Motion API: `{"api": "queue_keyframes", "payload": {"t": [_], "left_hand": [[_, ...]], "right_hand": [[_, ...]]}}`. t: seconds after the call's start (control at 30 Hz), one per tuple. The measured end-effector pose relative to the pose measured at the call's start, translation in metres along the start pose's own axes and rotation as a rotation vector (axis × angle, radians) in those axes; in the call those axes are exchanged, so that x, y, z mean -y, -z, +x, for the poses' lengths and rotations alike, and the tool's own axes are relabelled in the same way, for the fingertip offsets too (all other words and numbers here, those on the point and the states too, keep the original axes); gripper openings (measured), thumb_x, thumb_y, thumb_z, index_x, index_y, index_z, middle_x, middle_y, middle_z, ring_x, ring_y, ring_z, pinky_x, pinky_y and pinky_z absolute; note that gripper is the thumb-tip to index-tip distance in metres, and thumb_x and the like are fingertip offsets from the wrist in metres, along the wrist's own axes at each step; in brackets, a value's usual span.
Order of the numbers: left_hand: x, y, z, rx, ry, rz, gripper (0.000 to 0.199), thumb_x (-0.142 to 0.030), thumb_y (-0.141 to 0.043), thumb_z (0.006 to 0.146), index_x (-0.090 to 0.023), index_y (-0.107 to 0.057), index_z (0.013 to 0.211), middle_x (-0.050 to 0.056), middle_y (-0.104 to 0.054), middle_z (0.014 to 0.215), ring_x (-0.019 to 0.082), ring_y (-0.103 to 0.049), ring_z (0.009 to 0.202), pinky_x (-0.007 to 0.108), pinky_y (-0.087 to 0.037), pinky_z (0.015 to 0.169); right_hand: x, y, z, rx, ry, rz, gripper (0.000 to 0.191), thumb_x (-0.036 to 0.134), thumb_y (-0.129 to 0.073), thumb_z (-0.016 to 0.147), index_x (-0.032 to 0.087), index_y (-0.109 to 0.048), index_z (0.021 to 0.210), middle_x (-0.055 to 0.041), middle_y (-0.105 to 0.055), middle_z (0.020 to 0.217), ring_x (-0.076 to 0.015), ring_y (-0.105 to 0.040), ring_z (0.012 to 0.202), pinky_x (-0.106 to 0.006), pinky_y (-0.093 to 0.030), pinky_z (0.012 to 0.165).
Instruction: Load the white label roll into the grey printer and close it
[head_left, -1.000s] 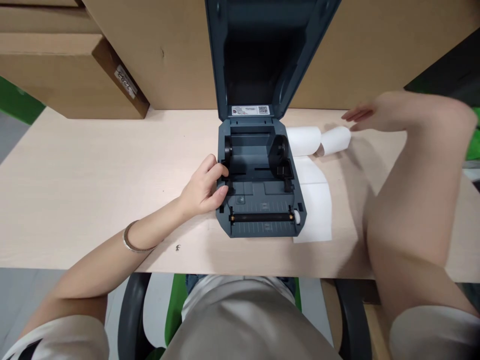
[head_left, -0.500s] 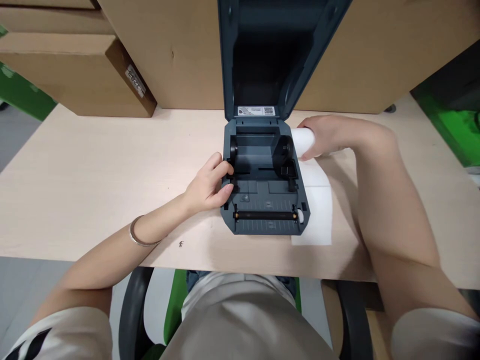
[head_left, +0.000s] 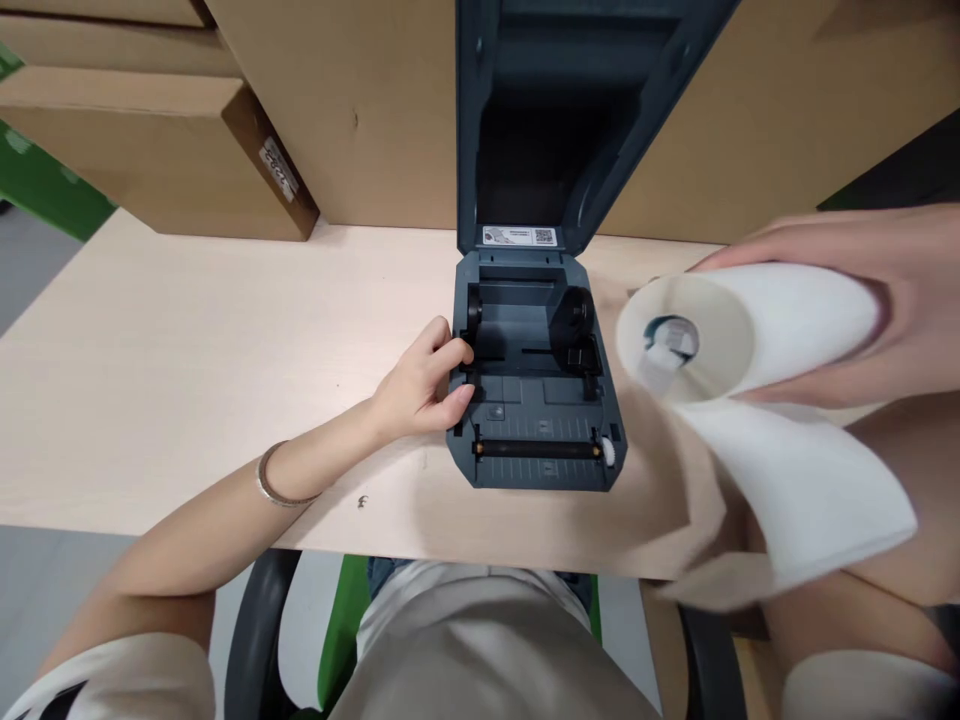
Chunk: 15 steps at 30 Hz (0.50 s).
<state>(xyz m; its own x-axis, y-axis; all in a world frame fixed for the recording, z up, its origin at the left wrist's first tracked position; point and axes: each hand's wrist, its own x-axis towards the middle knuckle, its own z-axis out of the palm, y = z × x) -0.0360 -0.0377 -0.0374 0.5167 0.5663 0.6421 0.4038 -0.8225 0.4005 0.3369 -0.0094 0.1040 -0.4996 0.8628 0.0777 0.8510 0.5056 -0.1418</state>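
Note:
A dark grey label printer [head_left: 536, 425] stands on the table with its lid [head_left: 562, 130] raised. Its inner bay shows two black roll holders and a black roller [head_left: 536, 449] near the front; no roll sits inside. My left hand [head_left: 424, 385] is closed on the printer's left rim, thumb and index finger reaching just over the edge. At the right, my right hand [head_left: 919, 310] grips a white label roll [head_left: 795, 325], its hollow core facing left. A loose strip [head_left: 810, 490] of the paper hangs from the roll and looks blurred.
Cardboard boxes [head_left: 135, 145] are stacked at the back left. A large cardboard panel [head_left: 382, 110] stands upright behind the printer. The pale wooden table [head_left: 187, 370] ends in front of my body, with black chair armrests [head_left: 259, 640] just below its edge.
My right hand has lifted the label roll from the table beside the printer and brought it up, right and closer, paper strip trailing. My left hand stays on the printer's rim.

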Motion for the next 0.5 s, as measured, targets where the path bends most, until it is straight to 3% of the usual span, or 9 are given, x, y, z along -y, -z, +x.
{"api": "queue_keyframes", "payload": {"t": [0.07,0.13,0.2,0.27,0.37,0.5], "left_hand": [[0.0,0.001,0.0,0.01,0.018,0.006,0.045,-0.059,-0.035,0.105,-0.021,-0.057,0.097,0.001,-0.041,0.083,0.02,-0.047,0.075,0.037,-0.045,0.064],[0.0,0.002,-0.001,0.022,0.035,0.011,0.047,-0.061,-0.035,0.104,-0.021,-0.058,0.097,0.001,-0.042,0.083,0.021,-0.047,0.076,0.037,-0.045,0.065],[0.0,0.002,-0.001,0.034,0.049,0.02,0.049,-0.063,-0.033,0.104,-0.021,-0.058,0.097,0.002,-0.042,0.083,0.021,-0.047,0.076,0.037,-0.045,0.065],[0.0,0.002,-0.001,0.041,0.058,0.026,0.051,-0.063,-0.032,0.104,-0.02,-0.058,0.098,0.002,-0.042,0.083,0.021,-0.047,0.077,0.037,-0.045,0.066],[0.0,0.002,-0.001,0.035,0.049,0.018,0.048,-0.062,-0.034,0.104,-0.02,-0.059,0.098,0.002,-0.042,0.084,0.021,-0.046,0.076,0.037,-0.044,0.065],[-0.001,0.001,0.0,0.01,0.013,0.009,0.045,-0.058,-0.035,0.106,-0.02,-0.057,0.098,0.001,-0.04,0.084,0.019,-0.046,0.075,0.035,-0.043,0.063]], "right_hand": [[0.018,-0.002,0.01,0.12,0.222,0.104,0.09,0.099,-0.061,0.061,0.032,-0.071,0.122,-0.0019,-0.072,0.119,-0.0197,-0.07,0.095,-0.037,-0.052,0.074],[0.038,-0.007,0.026,0.139,0.261,0.18,0.078,0.082,-0.071,0.07,0.029,-0.068,0.127,-0.0019,-0.07,0.123,-0.0203,-0.069,0.097,-0.035,-0.054,0.079],[0.057,-0.017,0.041,0.085,0.263,0.224,0.065,0.063,-0.074,0.076,0.023,-0.067,0.127,-0.0036,-0.07,0.121,-0.022,-0.068,0.101,-0.04,-0.054,0.098],[0.069,-0.03,0.053,0.051,0.292,0.225,0.055,0.049,-0.074,0.078,0.019,-0.068,0.124,-0.003,-0.071,0.112,-0.0221,-0.068,0.104,-0.05,-0.039,0.123],[0.074,-0.048,0.062,0.046,0.328,0.205,0.051,0.044,-0.073,0.074,0.019,-0.068,0.119,0.0004,-0.072,0.103,-0.0211,-0.068,0.102,-0.052,-0.014,0.136],[0.076,-0.064,0.071,0.06,0.289,0.068,0.044,0.044,-0.071,0.072,0.017,-0.07,0.107,-0.0024,-0.072,0.099,-0.0237,-0.068,0.103,-0.054,-0.012,0.135]]}}
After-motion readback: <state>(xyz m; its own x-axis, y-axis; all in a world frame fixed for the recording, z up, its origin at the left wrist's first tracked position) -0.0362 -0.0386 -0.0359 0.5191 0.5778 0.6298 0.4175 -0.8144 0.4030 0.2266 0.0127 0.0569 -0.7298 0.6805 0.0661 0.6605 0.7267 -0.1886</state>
